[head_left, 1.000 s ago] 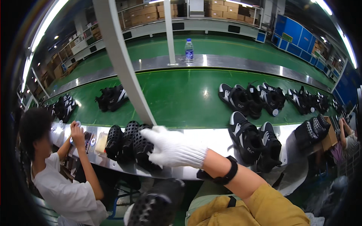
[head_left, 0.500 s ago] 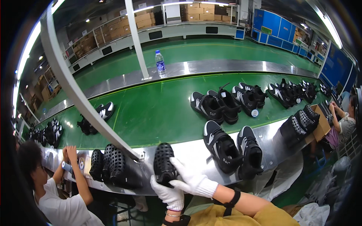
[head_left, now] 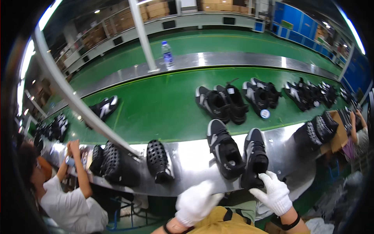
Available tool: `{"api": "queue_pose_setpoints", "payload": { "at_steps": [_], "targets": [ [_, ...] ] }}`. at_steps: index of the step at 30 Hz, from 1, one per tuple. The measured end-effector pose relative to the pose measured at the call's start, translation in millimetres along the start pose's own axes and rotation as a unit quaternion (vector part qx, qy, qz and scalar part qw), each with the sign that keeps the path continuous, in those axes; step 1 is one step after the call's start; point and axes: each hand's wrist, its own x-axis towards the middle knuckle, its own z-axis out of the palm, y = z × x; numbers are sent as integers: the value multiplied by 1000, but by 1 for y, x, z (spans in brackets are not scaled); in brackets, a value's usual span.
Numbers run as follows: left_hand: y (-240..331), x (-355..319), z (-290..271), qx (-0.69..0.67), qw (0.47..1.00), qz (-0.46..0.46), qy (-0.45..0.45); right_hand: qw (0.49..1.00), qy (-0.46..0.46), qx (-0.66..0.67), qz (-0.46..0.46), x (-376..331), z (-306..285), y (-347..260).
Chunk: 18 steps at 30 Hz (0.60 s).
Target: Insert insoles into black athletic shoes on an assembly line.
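Right hand (head_left: pixel 274 193) spread wide at heel of black sneaker (head_left: pixel 255 150): pale-edged toe, laced. Left hand (head_left: pixel 196 202) blurred, grip unclear.

Noted a blue label (head_left: pixel 168 58) on the bottle (head_left: pixel 165 47), far beyond the left hand (head_left: pixel 198 201); a round white label (head_left: pixel 265 114) at the heel of a black shoe (head_left: pixel 255 95), well beyond the right hand (head_left: pixel 275 192); a white tag (head_left: pixel 231 91) inside another shoe (head_left: pixel 237 108), ahead between the hands. Could read no wording.

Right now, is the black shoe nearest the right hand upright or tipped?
Upright: the black shoe stands on the metal ledge, its opening facing up, with the right hand by its heel.
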Motion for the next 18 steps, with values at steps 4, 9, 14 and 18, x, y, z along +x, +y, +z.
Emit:
{"api": "queue_pose_setpoints", "payload": {
  "at_steps": [4, 9, 14, 18],
  "targets": [
    [21, 60, 64, 5, 997, 50, 57, 998, 6, 35, -59, 28, 22, 20],
    [-6, 89, 95, 65, 997, 42, 9, 986, 13, 116, -122, 77, 29, 48],
    [-6, 66, 51, -11, 989, 112, 96, 976, 118, -48, -177, 83, 8, 6],
    [-32, 3, -12, 129, 935, 92, 317, 933, 130, 211, -260, 83, -3, -68]
  ]
}}
